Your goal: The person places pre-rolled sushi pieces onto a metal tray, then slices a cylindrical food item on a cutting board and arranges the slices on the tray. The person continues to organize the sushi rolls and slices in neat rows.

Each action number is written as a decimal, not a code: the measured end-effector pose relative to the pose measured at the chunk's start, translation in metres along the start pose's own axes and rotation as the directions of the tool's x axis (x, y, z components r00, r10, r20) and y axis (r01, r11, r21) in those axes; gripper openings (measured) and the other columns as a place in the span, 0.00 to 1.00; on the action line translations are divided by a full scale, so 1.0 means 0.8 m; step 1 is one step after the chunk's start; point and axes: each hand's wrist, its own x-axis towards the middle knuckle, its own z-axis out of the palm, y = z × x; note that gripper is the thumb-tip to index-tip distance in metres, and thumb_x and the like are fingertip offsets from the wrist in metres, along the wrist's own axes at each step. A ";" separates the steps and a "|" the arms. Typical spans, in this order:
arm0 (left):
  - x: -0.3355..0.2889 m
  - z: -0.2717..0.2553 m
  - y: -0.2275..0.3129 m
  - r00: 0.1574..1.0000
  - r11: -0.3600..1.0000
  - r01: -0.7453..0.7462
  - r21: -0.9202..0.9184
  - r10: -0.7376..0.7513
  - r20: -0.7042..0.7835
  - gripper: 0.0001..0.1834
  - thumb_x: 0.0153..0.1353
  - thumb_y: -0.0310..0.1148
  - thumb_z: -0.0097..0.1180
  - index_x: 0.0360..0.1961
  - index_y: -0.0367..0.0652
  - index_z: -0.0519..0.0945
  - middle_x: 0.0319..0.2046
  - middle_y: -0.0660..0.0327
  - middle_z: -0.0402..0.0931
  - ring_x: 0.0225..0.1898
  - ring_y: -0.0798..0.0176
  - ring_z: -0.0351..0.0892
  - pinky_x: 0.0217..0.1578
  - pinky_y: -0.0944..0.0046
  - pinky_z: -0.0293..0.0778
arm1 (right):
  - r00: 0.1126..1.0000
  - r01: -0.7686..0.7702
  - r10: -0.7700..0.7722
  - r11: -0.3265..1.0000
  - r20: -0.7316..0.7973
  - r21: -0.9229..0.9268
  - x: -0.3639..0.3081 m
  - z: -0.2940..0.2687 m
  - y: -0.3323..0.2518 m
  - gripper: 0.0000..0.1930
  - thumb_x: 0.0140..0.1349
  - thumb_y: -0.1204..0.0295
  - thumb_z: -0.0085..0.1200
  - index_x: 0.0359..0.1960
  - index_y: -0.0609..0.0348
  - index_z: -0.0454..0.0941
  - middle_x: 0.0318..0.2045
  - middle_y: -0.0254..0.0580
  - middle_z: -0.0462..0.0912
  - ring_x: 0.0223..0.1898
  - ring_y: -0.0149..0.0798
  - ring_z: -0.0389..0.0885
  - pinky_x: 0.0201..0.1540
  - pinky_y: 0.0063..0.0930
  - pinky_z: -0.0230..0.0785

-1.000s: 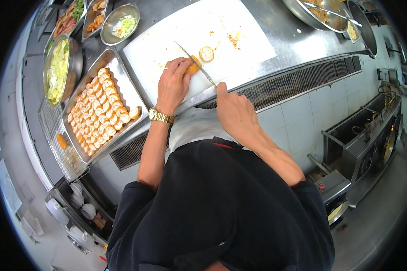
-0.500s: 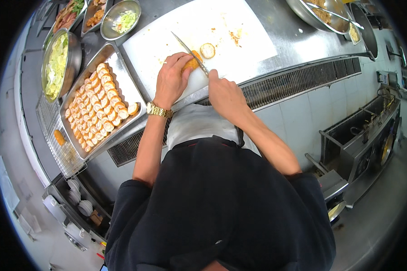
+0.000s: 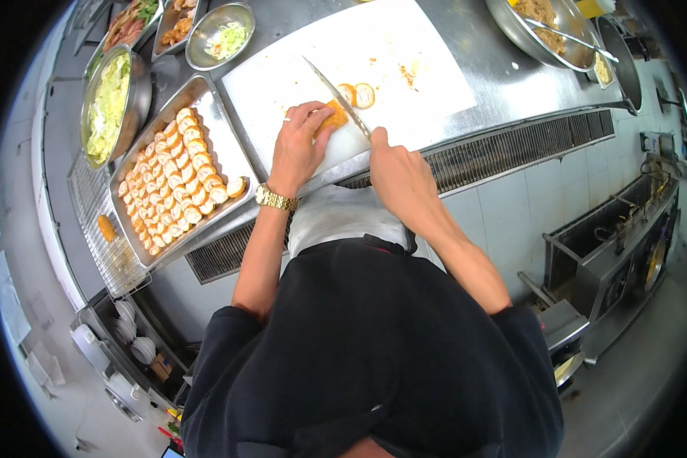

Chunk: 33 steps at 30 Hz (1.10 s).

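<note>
A golden-brown breaded roll (image 3: pixel 331 119) lies on the white cutting board (image 3: pixel 420 46). My left hand (image 3: pixel 298 146) holds it down, with thumb and fingers closed round its sides. Wrapped round the handle of a long knife (image 3: pixel 330 88) is my right hand (image 3: pixel 401 174); the handle itself is mostly hidden. The blade slants across the board, against the roll's right end. Just beyond the blade two cut pieces sit touching: a slice (image 3: pixel 365 95) with a pale face up and another slice (image 3: pixel 348 93) partly behind it.
To the left, a metal tray (image 3: pixel 240 156) holds rows of sliced rolls. Behind it stand a bowl of cabbage (image 3: pixel 108 111) and a small bowl (image 3: pixel 198 53) of shredded vegetables. A whole roll (image 3: pixel 107 227) rests on a wire rack. A large bowl (image 3: pixel 511 30) with tongs stands far right.
A second slice now lies beyond the blade, beside the first one. The whole scene has shifted slightly right in view. Both hands keep their grips.
</note>
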 end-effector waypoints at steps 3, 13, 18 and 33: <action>-0.002 0.003 0.000 1.000 0.999 0.029 -0.026 -0.029 0.012 0.19 0.65 0.26 0.73 0.57 0.41 0.89 0.58 0.56 0.86 0.56 0.50 0.84 0.56 0.54 0.84 | 0.998 -0.036 0.036 0.999 0.057 0.002 -0.019 -0.007 -0.009 0.04 0.74 0.77 0.46 0.44 0.67 0.70 0.29 0.70 0.87 0.36 0.74 0.89 0.40 0.66 0.81; -0.002 0.006 -0.004 0.999 0.999 0.032 -0.018 -0.031 0.004 0.17 0.66 0.26 0.73 0.56 0.40 0.90 0.57 0.55 0.87 0.55 0.50 0.85 0.53 0.54 0.85 | 0.984 -0.065 0.067 0.998 0.163 -0.017 -0.060 -0.037 -0.019 0.05 0.72 0.80 0.46 0.45 0.72 0.69 0.28 0.73 0.85 0.35 0.75 0.89 0.40 0.66 0.81; -0.002 0.008 -0.006 0.999 0.998 0.052 -0.041 -0.052 0.006 0.17 0.65 0.26 0.73 0.55 0.40 0.90 0.57 0.54 0.87 0.54 0.49 0.85 0.53 0.54 0.85 | 0.981 -0.067 0.067 0.998 0.183 -0.009 -0.053 -0.033 -0.018 0.05 0.70 0.82 0.48 0.45 0.73 0.69 0.29 0.74 0.85 0.35 0.76 0.88 0.40 0.66 0.81; 0.002 0.006 -0.007 0.996 0.992 0.089 -0.095 -0.090 -0.009 0.18 0.64 0.24 0.73 0.55 0.40 0.90 0.56 0.54 0.88 0.57 0.48 0.86 0.59 0.52 0.83 | 0.987 -0.035 0.034 0.999 0.159 0.004 -0.007 -0.023 -0.024 0.06 0.72 0.80 0.47 0.46 0.73 0.70 0.31 0.75 0.87 0.37 0.77 0.89 0.43 0.67 0.81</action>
